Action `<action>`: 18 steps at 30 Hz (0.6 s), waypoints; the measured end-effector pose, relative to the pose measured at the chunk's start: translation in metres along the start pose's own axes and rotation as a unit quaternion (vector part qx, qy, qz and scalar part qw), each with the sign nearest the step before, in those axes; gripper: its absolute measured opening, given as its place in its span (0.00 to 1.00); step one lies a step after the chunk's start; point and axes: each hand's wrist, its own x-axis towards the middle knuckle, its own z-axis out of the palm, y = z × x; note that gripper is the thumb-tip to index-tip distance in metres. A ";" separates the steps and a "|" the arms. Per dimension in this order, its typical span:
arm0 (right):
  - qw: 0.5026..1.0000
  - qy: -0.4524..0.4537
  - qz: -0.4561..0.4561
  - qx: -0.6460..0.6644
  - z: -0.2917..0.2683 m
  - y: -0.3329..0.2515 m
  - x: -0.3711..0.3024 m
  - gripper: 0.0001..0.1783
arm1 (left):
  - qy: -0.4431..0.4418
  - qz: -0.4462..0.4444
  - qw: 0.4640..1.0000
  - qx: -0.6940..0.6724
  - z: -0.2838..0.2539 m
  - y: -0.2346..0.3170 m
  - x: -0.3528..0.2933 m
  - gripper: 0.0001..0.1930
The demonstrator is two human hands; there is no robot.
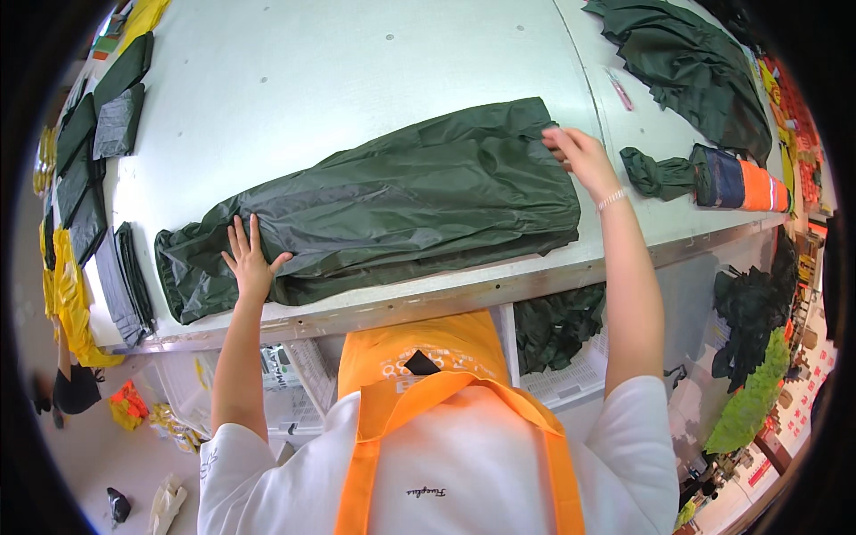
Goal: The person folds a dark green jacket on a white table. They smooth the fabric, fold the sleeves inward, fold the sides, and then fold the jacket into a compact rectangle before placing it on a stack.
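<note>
A long piece of dark green, thin, shiny cloth (401, 196) lies folded lengthwise near the table's front edge, wrinkled and wider toward the right. My left hand (251, 260) rests flat on its narrower left part, fingers spread. At the upper right end of the cloth is my right hand (584, 160), its fingers bent and slightly blurred by motion. Those fingertips meet the cloth's edge, but whether they pinch it I cannot tell. A pale bracelet (612, 198) circles the right wrist.
The pale table (339, 71) holds dark folded bundles (85, 205) at left and yellow cloth (71, 285) at its corner. At right lie a loose dark green heap (691, 76), a pink-and-white pen-like item (619, 92) and an orange-and-navy roll (740, 181). Under the table, bins hold dark cloth (562, 325).
</note>
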 end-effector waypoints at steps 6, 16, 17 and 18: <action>0.890 -0.116 -0.010 -0.441 0.015 -0.026 0.043 0.18 | -0.006 0.002 1.000 0.009 0.002 0.001 0.005 0.56; 0.940 -0.029 -0.012 0.340 0.001 -0.002 0.000 0.20 | -0.003 0.009 1.000 -0.014 -0.008 0.008 0.000 0.55; 0.923 -0.063 0.057 0.376 0.004 -0.002 0.001 0.23 | -0.005 0.007 1.000 -0.015 -0.007 0.007 -0.001 0.55; 0.923 -0.078 0.070 0.371 0.011 -0.003 0.002 0.24 | -0.006 0.006 1.000 -0.016 -0.006 0.006 -0.002 0.55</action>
